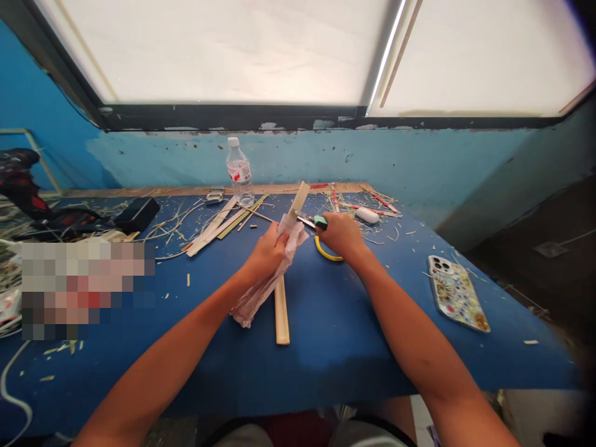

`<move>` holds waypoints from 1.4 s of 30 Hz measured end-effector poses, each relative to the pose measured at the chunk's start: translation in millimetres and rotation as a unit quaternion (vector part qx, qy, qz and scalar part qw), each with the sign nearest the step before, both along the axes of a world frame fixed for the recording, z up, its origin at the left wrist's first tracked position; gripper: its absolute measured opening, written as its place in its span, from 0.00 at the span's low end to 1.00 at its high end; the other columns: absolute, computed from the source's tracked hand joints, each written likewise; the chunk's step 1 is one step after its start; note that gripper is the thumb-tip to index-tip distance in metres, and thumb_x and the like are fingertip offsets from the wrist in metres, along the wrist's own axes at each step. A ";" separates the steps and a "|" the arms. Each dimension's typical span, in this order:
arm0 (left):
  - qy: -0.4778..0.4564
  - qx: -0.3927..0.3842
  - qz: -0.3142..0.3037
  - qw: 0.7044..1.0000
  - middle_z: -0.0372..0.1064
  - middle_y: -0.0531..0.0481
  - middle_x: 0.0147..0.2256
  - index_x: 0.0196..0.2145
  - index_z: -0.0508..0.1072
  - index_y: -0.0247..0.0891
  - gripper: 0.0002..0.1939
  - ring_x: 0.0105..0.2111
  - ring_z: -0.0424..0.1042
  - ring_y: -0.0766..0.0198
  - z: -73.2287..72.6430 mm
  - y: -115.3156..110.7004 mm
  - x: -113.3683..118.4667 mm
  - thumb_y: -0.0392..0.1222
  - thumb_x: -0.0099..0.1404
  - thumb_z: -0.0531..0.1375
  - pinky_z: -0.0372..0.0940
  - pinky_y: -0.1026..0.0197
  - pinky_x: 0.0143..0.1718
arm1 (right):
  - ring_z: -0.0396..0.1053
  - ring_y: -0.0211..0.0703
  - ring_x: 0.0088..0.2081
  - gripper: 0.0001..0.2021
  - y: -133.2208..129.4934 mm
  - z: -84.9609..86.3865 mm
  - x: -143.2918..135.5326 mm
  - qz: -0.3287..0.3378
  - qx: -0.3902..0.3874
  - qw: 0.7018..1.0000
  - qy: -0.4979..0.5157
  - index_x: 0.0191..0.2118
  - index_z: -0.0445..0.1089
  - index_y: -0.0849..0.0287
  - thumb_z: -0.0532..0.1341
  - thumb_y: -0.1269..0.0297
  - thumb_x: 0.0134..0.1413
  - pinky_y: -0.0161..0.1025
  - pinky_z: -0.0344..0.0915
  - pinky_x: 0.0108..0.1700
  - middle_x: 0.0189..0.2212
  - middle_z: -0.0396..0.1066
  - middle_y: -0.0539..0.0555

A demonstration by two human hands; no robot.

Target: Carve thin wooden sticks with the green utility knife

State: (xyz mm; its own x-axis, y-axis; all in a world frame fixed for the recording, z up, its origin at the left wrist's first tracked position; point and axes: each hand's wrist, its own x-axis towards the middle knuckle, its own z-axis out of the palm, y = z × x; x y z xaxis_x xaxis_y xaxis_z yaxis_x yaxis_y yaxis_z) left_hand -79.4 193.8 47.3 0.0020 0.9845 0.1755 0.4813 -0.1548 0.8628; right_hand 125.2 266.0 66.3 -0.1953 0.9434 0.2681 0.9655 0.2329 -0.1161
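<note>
My left hand (265,253) is closed around a long bamboo strip (282,316) with a crumpled pale pink cloth or paper wrap (251,304) about its middle. The strip slants up and away from me, its far end above my fingers and its near end over the blue table. In my right hand (342,236) is a knife (320,221) with a green and black handle, gripped in closed fingers. Its short blade points left and meets or nearly meets the strip just above the wrap; exact contact is hard to tell. A yellow ring (327,251) lies beneath my right hand, partly hidden.
On the blue table (326,347), a plastic bottle (239,174) stands behind several loose bamboo strips (212,226). Shavings and red-and-white sticks (382,202) lie near a white rounded case (367,215). A patterned phone (459,295) rests right; a black box (137,214) sits left.
</note>
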 end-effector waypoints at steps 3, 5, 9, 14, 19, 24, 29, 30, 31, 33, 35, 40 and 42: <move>0.016 0.000 0.006 1.000 0.75 0.43 0.41 0.46 0.66 0.41 0.10 0.43 0.74 0.53 4.1 -3.6 1.5 0.48 0.75 0.52 0.63 0.54 0.48 | 0.76 0.53 0.40 0.13 -0.7 0.8 -1.1 -0.014 0.023 1.000 0.009 0.42 0.77 0.55 0.58 0.56 0.63 0.39 0.61 0.38 0.38 0.80 0.60; 0.053 -0.004 0.014 0.998 0.75 0.42 0.39 0.45 0.65 0.42 0.09 0.41 0.74 0.51 8.5 -7.1 3.4 0.48 0.75 0.51 0.62 0.55 0.44 | 0.76 0.53 0.40 0.13 -1.6 1.4 -2.0 -0.027 0.033 0.999 0.013 0.43 0.77 0.55 0.58 0.56 0.63 0.39 0.61 0.38 0.38 0.79 0.60; 0.136 -0.009 0.030 0.990 0.75 0.40 0.37 0.44 0.62 0.43 0.07 0.38 0.76 0.48 15.2 -12.4 8.0 0.46 0.76 0.49 0.61 0.55 0.39 | 0.76 0.54 0.40 0.13 -3.4 2.3 -3.6 -0.023 0.033 0.999 0.002 0.43 0.77 0.55 0.58 0.56 0.63 0.40 0.61 0.39 0.38 0.80 0.61; 0.161 -0.003 0.030 0.987 0.77 0.38 0.37 0.44 0.62 0.43 0.07 0.40 0.78 0.46 14.9 -14.3 11.0 0.46 0.76 0.48 0.61 0.56 0.39 | 0.76 0.55 0.42 0.14 -7.4 3.2 -6.7 -0.015 0.027 0.999 -0.023 0.45 0.77 0.55 0.57 0.57 0.65 0.41 0.63 0.41 0.40 0.80 0.63; 0.191 -0.007 0.030 0.981 0.78 0.35 0.37 0.47 0.62 0.42 0.12 0.41 0.79 0.44 14.9 -13.1 11.7 0.52 0.75 0.50 0.62 0.55 0.39 | 0.78 0.56 0.43 0.14 -8.3 4.4 -13.6 -0.042 0.027 0.998 -0.036 0.46 0.77 0.58 0.54 0.64 0.66 0.42 0.64 0.42 0.41 0.79 0.65; 0.138 -0.014 0.006 0.990 0.77 0.39 0.36 0.42 0.63 0.44 0.06 0.38 0.77 0.47 17.3 -16.7 14.7 0.47 0.73 0.55 0.61 0.56 0.39 | 0.78 0.58 0.44 0.17 15.5 7.4 6.3 -0.080 0.046 0.996 -0.012 0.47 0.77 0.62 0.51 0.69 0.67 0.44 0.66 0.44 0.42 0.79 0.69; 0.091 -0.054 -0.013 0.994 0.75 0.43 0.31 0.38 0.63 0.44 0.04 0.35 0.75 0.50 15.6 -18.9 13.3 0.42 0.71 0.56 0.61 0.57 0.38 | 0.76 0.62 0.49 0.17 50.1 -0.1 62.5 -0.285 0.003 0.955 0.076 0.49 0.78 0.67 0.61 0.59 0.63 0.49 0.67 0.47 0.47 0.77 0.74; 0.080 -0.058 -0.011 0.995 0.74 0.44 0.31 0.38 0.63 0.44 0.04 0.34 0.75 0.51 14.5 -16.9 11.2 0.42 0.71 0.56 0.61 0.57 0.38 | 0.76 0.63 0.50 0.18 53.1 -3.0 68.2 -0.290 -0.004 0.953 0.082 0.50 0.78 0.67 0.62 0.58 0.63 0.50 0.68 0.48 0.47 0.77 0.75; 0.073 -0.060 -0.008 0.995 0.74 0.45 0.31 0.38 0.64 0.44 0.04 0.33 0.73 0.53 12.9 -14.1 8.4 0.43 0.72 0.55 0.61 0.57 0.38 | 0.76 0.63 0.50 0.19 54.3 -5.8 70.5 -0.287 -0.008 0.954 0.087 0.50 0.78 0.67 0.61 0.58 0.63 0.50 0.68 0.48 0.47 0.77 0.75; 0.060 -0.055 0.001 0.997 0.73 0.46 0.32 0.38 0.66 0.43 0.05 0.32 0.72 0.55 8.9 -7.7 2.5 0.45 0.72 0.55 0.62 0.56 0.39 | 0.76 0.62 0.49 0.18 52.6 -9.9 66.0 -0.260 -0.010 0.962 0.088 0.51 0.78 0.65 0.60 0.59 0.64 0.49 0.68 0.47 0.46 0.77 0.73; 0.048 -0.041 0.000 0.998 0.74 0.44 0.34 0.41 0.68 0.42 0.07 0.35 0.72 0.54 5.1 -2.1 -2.2 0.46 0.72 0.54 0.63 0.55 0.41 | 0.77 0.61 0.48 0.17 48.1 -11.4 55.4 -0.226 -0.002 0.971 0.083 0.50 0.79 0.63 0.59 0.60 0.62 0.47 0.68 0.46 0.45 0.78 0.71; 0.025 -0.024 -0.015 0.999 0.75 0.42 0.42 0.47 0.70 0.41 0.12 0.42 0.72 0.52 2.2 2.9 -4.5 0.47 0.74 0.52 0.63 0.53 0.48 | 0.77 0.57 0.45 0.17 38.1 -8.0 39.2 -0.172 0.014 0.983 0.066 0.46 0.80 0.61 0.58 0.57 0.63 0.44 0.67 0.44 0.41 0.79 0.67; 0.027 -0.023 -0.007 0.999 0.75 0.42 0.42 0.47 0.69 0.41 0.11 0.43 0.72 0.52 2.1 2.9 -3.7 0.47 0.74 0.52 0.63 0.53 0.48 | 0.77 0.56 0.44 0.16 33.4 -5.7 35.6 -0.142 0.025 0.988 0.059 0.44 0.80 0.59 0.57 0.57 0.63 0.43 0.66 0.42 0.40 0.80 0.65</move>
